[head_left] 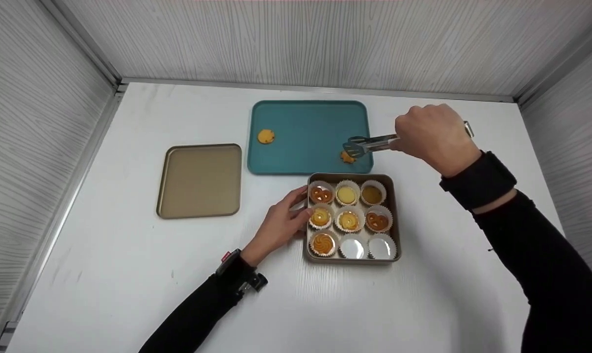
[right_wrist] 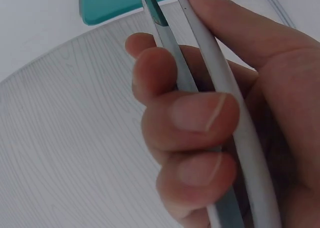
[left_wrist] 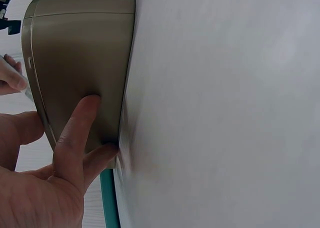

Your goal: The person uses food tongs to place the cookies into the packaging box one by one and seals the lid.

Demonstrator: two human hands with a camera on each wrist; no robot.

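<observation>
My right hand [head_left: 433, 139] grips metal tongs [head_left: 379, 141], its fingers curled round both arms in the right wrist view. The tong heads are over a star-shaped cookie [head_left: 346, 158] near the right end of a teal tray [head_left: 305, 142], partly covering it; contact cannot be made out. My left hand [head_left: 281, 220] holds the left wall of a square bronze tin [head_left: 396, 215], thumb at the rim and fingers against the outside. Inside are rows of paper cups, several with cookies such as a swirled one [head_left: 322, 243]. Two near-row cups [head_left: 382, 246] show bare bottoms.
A round cookie [head_left: 266, 136] lies at the left of the teal tray. To the left on the white table [head_left: 129, 264] is a flat bronze lid or tray [head_left: 205, 181]. Wood-grained panels [head_left: 296, 44] stand along the back and both sides.
</observation>
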